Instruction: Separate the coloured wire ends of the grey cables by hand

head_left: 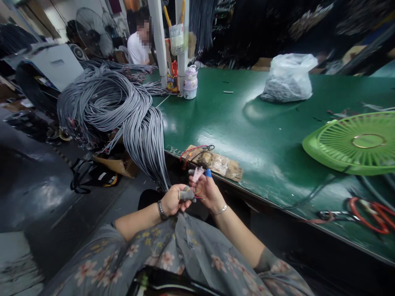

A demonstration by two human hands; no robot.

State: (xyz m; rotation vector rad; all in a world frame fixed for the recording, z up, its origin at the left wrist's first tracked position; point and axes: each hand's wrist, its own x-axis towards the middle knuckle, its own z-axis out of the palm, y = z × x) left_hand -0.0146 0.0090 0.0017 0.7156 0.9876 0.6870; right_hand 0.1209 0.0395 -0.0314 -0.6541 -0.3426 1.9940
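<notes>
My left hand (173, 200) is closed, its thumb in a grey finger cover, pinching thin red and yellowish wires (199, 195). The wires look like a stripped cable end; the part inside my hand is hidden. Facing it, my right hand (211, 194) wears a blue cover on one fingertip. A small pale pink-white piece (198, 174) sits between its fingers, and its exact kind is unclear. Both hands are close together above my lap, just off the table edge. A worn wooden block (216, 163) with red and black wires lies at that edge, beyond my right hand.
A large bundle of grey cables (114, 102) drapes over the table's left end. On the green table (212, 119) are a plastic bag (288, 80), a green basket (354, 142), red-handled pliers (367, 213) and a lilac container (190, 84). Another person (138, 47) sits behind.
</notes>
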